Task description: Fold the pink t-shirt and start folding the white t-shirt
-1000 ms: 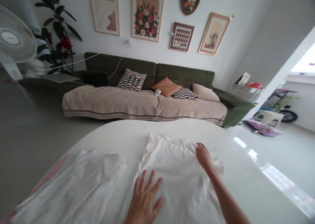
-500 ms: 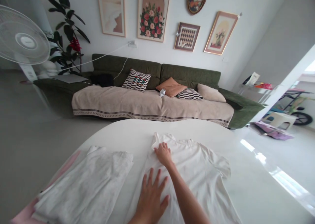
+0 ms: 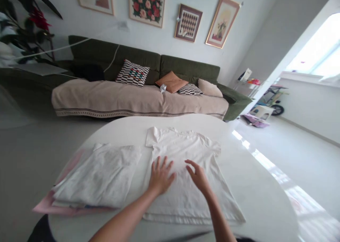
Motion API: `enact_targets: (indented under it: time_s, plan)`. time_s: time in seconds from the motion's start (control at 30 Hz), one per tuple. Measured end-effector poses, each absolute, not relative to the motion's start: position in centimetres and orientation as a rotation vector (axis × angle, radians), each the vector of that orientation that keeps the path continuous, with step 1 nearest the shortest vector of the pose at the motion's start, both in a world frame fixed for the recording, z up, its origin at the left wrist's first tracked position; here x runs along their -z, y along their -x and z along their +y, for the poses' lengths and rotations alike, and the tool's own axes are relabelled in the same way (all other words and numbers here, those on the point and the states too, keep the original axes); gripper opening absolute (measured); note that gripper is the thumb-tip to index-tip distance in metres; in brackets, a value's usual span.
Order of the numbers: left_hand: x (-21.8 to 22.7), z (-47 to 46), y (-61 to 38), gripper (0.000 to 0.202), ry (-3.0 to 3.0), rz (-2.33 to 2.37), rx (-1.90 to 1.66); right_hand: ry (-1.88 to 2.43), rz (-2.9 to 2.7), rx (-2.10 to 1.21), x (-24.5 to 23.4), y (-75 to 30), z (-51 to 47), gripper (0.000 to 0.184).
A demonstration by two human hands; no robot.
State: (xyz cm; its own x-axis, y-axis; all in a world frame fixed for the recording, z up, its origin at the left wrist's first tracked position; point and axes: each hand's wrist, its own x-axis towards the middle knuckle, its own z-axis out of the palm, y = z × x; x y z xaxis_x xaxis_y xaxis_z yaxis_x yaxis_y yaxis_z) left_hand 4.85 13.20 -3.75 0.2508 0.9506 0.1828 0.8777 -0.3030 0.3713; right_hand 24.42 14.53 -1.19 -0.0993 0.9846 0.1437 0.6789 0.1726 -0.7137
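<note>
While both hands work over it, the scene reads like this:

T-shirt: the white T-shirt [image 3: 183, 171] lies flat on the round white table [image 3: 255, 185], in the middle of it, collar toward the sofa [image 3: 138, 93] and hem toward the person — spread wide, so the whole front can be reached.

Left hand: the left hand [image 3: 160, 176] lies palm down on the chest of the shirt, fingers spread apart; I judge it pins the cloth so it does not slide.

Right hand: the right hand [image 3: 198, 176] is just beside the left, fingers loosely curved and apart, gripping nothing; if it touches the cloth I cannot tell.

Look of the shirt: plain white, short sleeves out to both sides, only soft wrinkles.

Folded pile: the folded clothes [image 3: 98, 176] lie to the left — near the shirt, on something pink.
</note>
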Motion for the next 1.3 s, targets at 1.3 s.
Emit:
enact_targets:
  time_s: [1.3]
  plan:
    - [0.8,2.4,4.7,0.016,-2.162,1.453,-0.999,1.974,-1.696,-0.029,1.6,-44.1,2.1,0.014]
